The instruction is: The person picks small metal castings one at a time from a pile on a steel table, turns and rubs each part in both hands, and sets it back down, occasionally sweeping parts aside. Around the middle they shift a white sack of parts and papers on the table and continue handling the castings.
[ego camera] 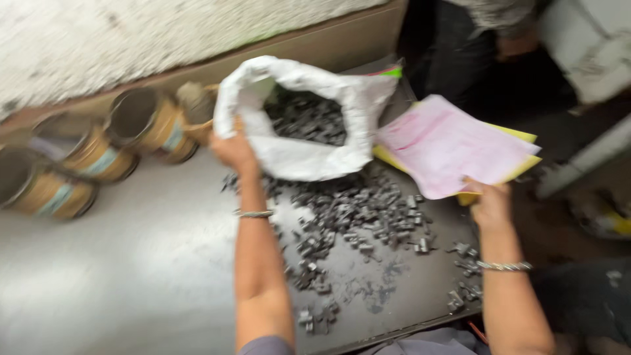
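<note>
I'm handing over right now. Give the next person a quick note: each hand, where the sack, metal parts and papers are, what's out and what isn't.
Left hand grips the rim of the white sack, which lies tipped open on the metal table.
Right hand holds the edge of the pink and yellow papers at the table's right side.
Done: many small dark metal parts are spread on the table in front of the sack.
Left: more parts sit inside the sack.
Empty tins lie at the left by the wall.
</note>
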The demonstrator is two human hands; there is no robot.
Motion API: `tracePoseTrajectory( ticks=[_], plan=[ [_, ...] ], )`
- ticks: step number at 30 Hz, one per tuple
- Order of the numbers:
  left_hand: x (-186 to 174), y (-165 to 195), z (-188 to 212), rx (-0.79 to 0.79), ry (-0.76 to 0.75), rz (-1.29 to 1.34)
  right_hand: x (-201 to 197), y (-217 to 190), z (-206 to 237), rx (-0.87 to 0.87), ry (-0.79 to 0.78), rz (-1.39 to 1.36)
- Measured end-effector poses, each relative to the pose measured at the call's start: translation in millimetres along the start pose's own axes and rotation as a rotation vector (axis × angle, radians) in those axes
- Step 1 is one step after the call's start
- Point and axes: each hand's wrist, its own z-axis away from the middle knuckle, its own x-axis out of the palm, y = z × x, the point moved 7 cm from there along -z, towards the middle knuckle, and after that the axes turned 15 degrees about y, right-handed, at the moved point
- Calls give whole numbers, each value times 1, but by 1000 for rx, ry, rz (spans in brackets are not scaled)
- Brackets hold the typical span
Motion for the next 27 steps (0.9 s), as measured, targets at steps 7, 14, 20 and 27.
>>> tracePoseTrajectory(
  ticks=[7,14,20,27],
  plan=[
    [-22,-2,-61,-125,17,333,73,2,-2,133,-122,214],
    [-48,-33,-59,-20,-119,104,107,-11,-19,16,-284,401],
    [-92,42,17,589,-102,-269,101,-30,-23,-245,-175,824],
    [-69,156,330,1392,-775,251,77,-32,-28,-177,-156,509]
  ],
)
